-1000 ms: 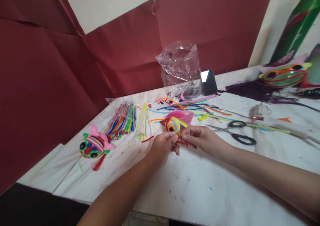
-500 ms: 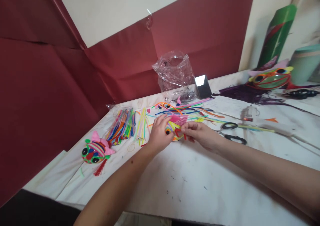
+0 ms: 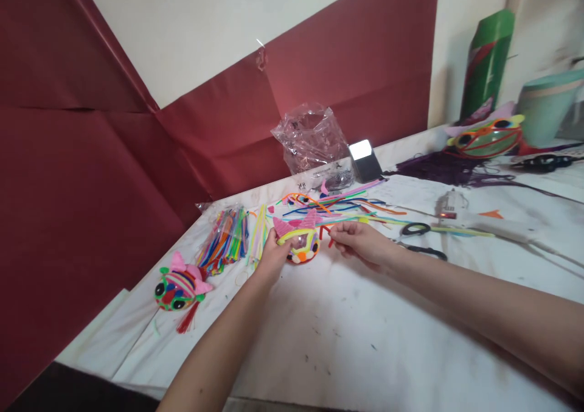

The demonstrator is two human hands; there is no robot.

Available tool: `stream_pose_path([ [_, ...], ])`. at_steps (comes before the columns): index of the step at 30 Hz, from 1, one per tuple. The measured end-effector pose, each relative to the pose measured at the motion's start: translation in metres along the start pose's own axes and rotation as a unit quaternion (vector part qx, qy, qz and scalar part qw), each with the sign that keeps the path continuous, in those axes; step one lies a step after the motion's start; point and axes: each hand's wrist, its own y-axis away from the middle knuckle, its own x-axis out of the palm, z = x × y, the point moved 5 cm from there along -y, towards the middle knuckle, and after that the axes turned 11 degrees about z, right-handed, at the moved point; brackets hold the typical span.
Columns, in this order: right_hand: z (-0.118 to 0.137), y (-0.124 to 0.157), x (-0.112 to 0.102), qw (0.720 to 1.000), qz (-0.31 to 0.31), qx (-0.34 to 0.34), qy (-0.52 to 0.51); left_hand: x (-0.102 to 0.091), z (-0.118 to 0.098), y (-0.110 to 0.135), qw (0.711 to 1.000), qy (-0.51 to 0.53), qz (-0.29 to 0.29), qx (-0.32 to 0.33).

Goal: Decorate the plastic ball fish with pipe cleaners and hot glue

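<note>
The toy (image 3: 302, 249), mid-table (image 3: 365, 339), looks light, soft and crushable. The left hand (image 3: 270, 257) cups its 9 o'clock side. The right hand (image 3: 361, 243), at 3 o'clock, pinches its red stem (image 3: 325, 234). Grip the round body, not the ears.

Fuzzy pipe-cleaner ball (image 3: 301, 244), crinkled glossy plastic bag (image 3: 310, 138), matt red paper backdrop (image 3: 91, 174)

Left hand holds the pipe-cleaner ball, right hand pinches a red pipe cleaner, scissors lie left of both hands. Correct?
No: the head view shows the scissors to the right of both hands. Left hand on the pipe-cleaner ball and right hand pinching the red pipe cleaner are correct.
</note>
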Motion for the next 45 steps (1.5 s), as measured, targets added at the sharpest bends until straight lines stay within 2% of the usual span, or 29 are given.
stream_pose_path([
  [4,-0.004,0.003,0.009,1.0,0.011,-0.005,-0.017,0.014,0.001,0.015,0.999,0.038,-0.018,-0.019],
  [9,-0.008,0.01,0.019,1.0,-0.007,-0.015,-0.01,0.023,0.003,0.026,0.995,-0.06,-0.079,-0.001],
  [14,-0.009,0.016,0.027,0.998,-0.026,-0.014,0.05,0.02,0.013,0.029,0.986,-0.116,-0.119,0.008],
  [19,-0.006,0.02,0.025,0.985,-0.072,-0.043,0.154,0.023,0.011,0.033,0.992,-0.112,-0.056,0.031],
  [22,-0.007,0.019,0.024,0.978,-0.057,-0.054,0.195,0.025,0.01,0.035,0.994,-0.094,-0.04,0.028],
  [26,-0.009,0.015,0.02,0.983,-0.02,-0.079,0.163,0.023,0.012,0.032,0.996,-0.079,-0.039,-0.002],
  [29,-0.01,0.013,0.017,0.988,-0.013,-0.09,0.124,0.02,0.012,0.029,0.996,-0.08,-0.027,0.006],
  [33,-0.012,0.01,0.017,0.994,0.01,-0.049,0.099,0.018,0.014,0.026,0.996,-0.088,-0.017,0.016],
  [38,-0.01,0.01,0.017,0.991,0.025,0.021,0.133,0.018,0.015,0.026,0.994,-0.106,-0.016,0.02],
  [45,-0.005,0.009,0.016,0.976,0.01,0.009,0.219,0.022,0.016,0.029,0.997,-0.075,-0.01,0.016],
])
